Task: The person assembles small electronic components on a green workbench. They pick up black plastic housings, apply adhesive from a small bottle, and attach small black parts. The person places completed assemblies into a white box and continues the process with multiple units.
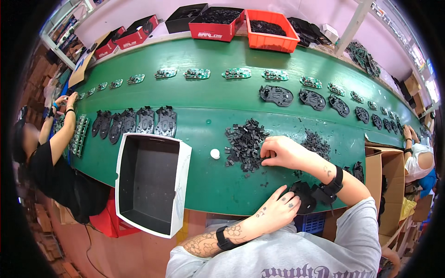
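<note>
My right hand [283, 152] is at the right edge of a heap of small black plastic pieces [245, 144]. Its fingers are curled into a pinch, and whatever may be between them is too small to make out. Lower down, at the near edge of the green table, my left hand [278, 209] grips a black plastic shell [303, 197]. Part of that shell is hidden by the fingers. To the right of the heap lies a looser scatter of finer black bits [317, 144].
A white box with a black inside [148, 183] stands at the table's left front. Black mouse bases [165, 121] and green circuit boards [236, 73] lie in rows. Farther back are an orange bin [273, 41] and red boxes [215, 33]. Co-workers sit left and right.
</note>
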The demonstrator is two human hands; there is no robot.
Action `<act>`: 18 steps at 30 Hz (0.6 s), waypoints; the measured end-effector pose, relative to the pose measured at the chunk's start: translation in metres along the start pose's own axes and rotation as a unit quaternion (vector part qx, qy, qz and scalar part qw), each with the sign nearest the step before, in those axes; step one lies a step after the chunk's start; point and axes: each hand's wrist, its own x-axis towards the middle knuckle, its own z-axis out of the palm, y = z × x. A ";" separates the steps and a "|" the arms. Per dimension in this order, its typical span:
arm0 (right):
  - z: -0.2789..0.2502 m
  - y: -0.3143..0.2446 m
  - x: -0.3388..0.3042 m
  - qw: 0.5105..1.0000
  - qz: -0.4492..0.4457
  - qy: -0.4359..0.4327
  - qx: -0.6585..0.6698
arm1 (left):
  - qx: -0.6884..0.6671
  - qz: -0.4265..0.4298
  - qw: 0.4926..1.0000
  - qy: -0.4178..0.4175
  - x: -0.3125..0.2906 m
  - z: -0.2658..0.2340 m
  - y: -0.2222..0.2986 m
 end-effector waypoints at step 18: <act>0.004 0.008 -0.012 0.962 -0.111 0.133 -0.213 | -0.129 -0.223 0.965 0.044 0.009 -0.020 -0.013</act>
